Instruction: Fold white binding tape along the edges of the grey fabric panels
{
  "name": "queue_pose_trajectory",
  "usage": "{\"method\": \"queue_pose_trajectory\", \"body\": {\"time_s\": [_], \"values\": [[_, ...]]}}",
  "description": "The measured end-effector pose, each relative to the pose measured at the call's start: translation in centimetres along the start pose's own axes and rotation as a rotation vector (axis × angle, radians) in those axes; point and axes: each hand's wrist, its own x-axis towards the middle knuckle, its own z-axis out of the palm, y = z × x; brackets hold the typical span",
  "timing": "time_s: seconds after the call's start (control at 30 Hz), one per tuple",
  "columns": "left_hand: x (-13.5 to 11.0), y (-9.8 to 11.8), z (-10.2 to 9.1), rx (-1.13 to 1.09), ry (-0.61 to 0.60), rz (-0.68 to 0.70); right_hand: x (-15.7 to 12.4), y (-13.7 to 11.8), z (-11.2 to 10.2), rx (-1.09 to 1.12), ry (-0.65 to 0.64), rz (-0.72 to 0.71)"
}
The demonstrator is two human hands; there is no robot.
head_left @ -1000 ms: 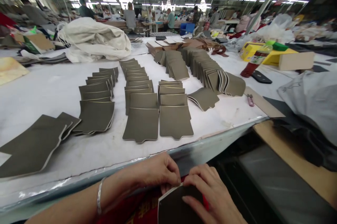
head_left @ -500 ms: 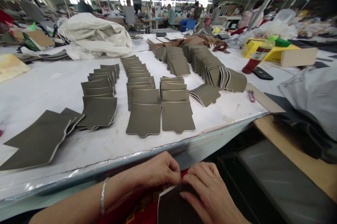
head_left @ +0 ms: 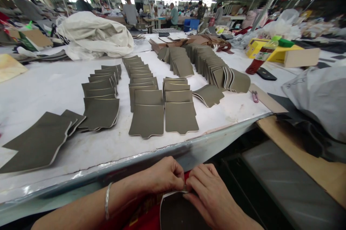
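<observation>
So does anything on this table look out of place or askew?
Mostly neat rows, but the curled olive piece lies skewed beside the right row, and the loose pieces at the near left sit crooked.

White table [head_left: 40, 89]: rows of olive cut pieces [head_left: 147, 120], white sack [head_left: 94, 37], bottle [head_left: 261, 57].

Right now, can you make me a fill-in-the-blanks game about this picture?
1. Both hands pinch the top edge of a dark piece with a ____ rim.
2. The left hand has a silver ____ on its wrist.
3. Flat olive-grey cut pieces lie in rows on the ____ table.
4. The right hand touches the dark piece's ____ edge.

Missing words: white; bracelet; white; top
</observation>
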Motion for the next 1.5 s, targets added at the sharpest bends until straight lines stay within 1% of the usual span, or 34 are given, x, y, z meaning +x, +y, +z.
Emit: {"method": "queue_pose_trajectory", "body": {"time_s": [0.1,0.17,0.33,0.43,0.5,0.57,0.63,0.7,0.77,0.83,0.9,0.93,1.0,1.07,1.13,1.2,1.33,1.5], "values": [[0.0,0.2,-0.1,0.073,-0.019,0.044,0.4,0.1,-0.9,0.083,-0.079,0.09],[0.0,0.4,-0.1,0.132,-0.018,0.043,0.7,0.1,-1.3,0.103,-0.11,0.102],[0.5,0.3,-0.1,0.445,0.118,0.08,0.3,-0.3,-0.8,0.004,-0.171,0.051],[0.9,0.1,-0.3,0.513,0.152,0.089,-0.5,-0.8,-0.7,-0.019,-0.172,-0.007],[1.1,0.1,-0.6,0.503,0.138,0.095,-1.0,-1.2,-1.5,-0.009,-0.132,-0.074],[1.3,0.1,-0.7,0.477,0.101,0.116,-1.1,-1.7,-2.9,0.018,-0.12,-0.084],[1.6,0.0,-0.8,0.439,0.025,0.149,-0.8,-2.1,-4.3,0.075,-0.172,-0.014],[1.7,-0.2,-0.8,0.406,-0.068,0.184,-0.6,-2.1,-4.9,0.132,-0.202,0.053],[1.4,-0.5,-0.7,0.347,-0.137,0.202,-0.6,-1.8,-4.3,0.168,-0.195,0.068],[0.6,-0.8,-0.7,0.224,-0.154,0.198,-0.9,-1.1,-2.8,0.19,-0.179,0.071],[-0.6,-1.0,-0.7,0.156,-0.117,0.204,-1.3,-0.6,-1.2,0.217,-0.174,0.107],[-1.2,-1.1,-0.7,0.182,-0.083,0.208,-1.6,-0.4,-0.6,0.236,-0.173,0.132],[-2.2,-1.3,-0.4,0.322,-0.009,0.2,-1.9,-0.2,0.0,0.287,-0.177,0.178],[-2.7,-1.7,0.0,0.411,0.041,0.162,-1.9,-0.1,0.0,0.334,-0.196,0.226],[-2.7,-2.1,0.5,0.4,0.069,0.129,-1.9,-0.1,-0.2,0.342,-0.226,0.278],[-2.3,-2.4,0.9,0.38,0.088,0.125,-1.8,-0.1,-0.4,0.325,-0.255,0.318],[-1.8,-2.7,1.1,0.352,0.09,0.135,-1.7,0.0,-0.5,0.333,-0.275,0.34],[-1.9,-2.6,1.1,0.298,0.08,0.142,-1.6,0.0,-0.9,0.359,-0.288,0.348]]}}
